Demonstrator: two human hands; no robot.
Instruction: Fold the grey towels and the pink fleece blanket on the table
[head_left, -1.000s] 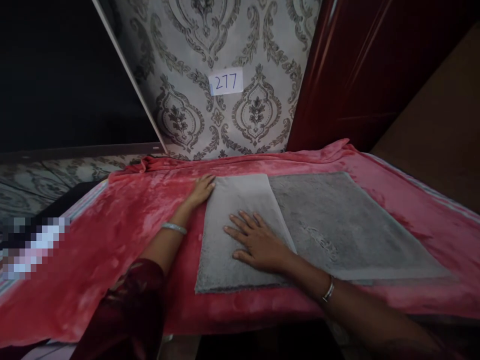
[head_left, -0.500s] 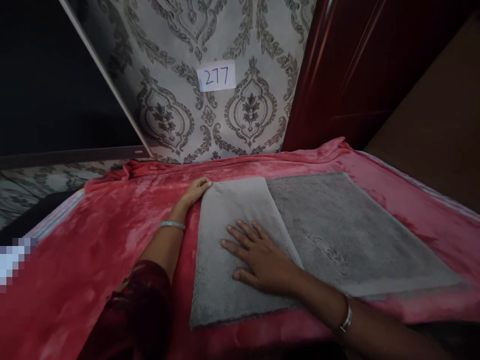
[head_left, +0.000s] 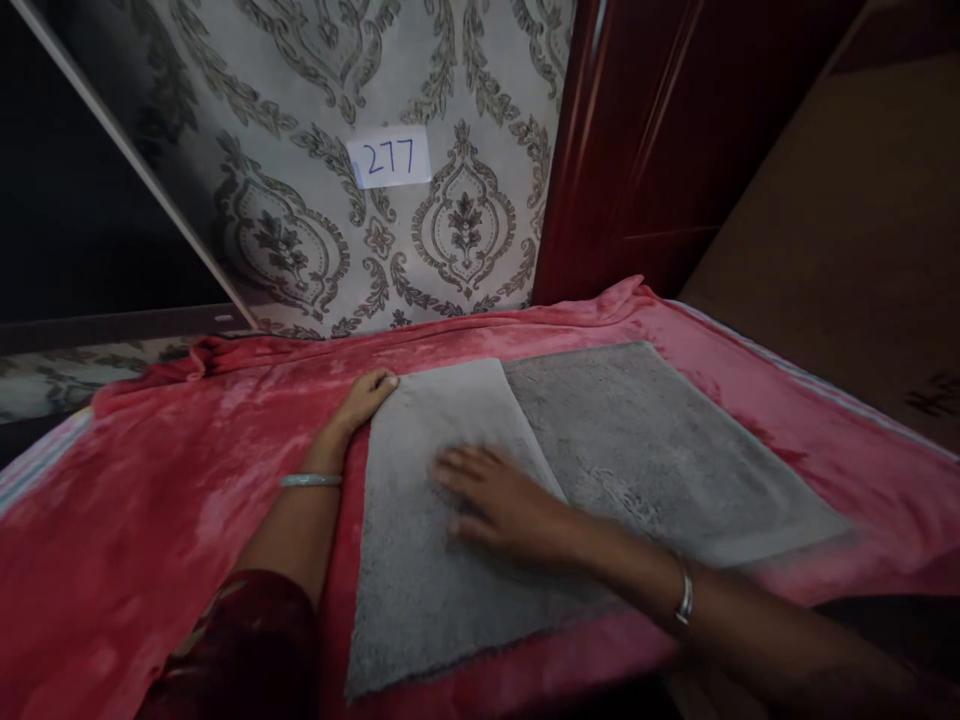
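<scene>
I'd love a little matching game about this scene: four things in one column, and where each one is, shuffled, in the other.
1. left hand
2. right hand
3. card reading 277
4. grey plush cloth

A. on the patterned wallpaper
B. over the folded flap, blurred
C. lying on the red blanket
D. at the cloth's far left corner

Pairs: 1-D, 2-B, 3-A, 4-C

Patterned wallpaper (head_left: 463,222) bears a card (head_left: 389,157) reading "277".
</scene>
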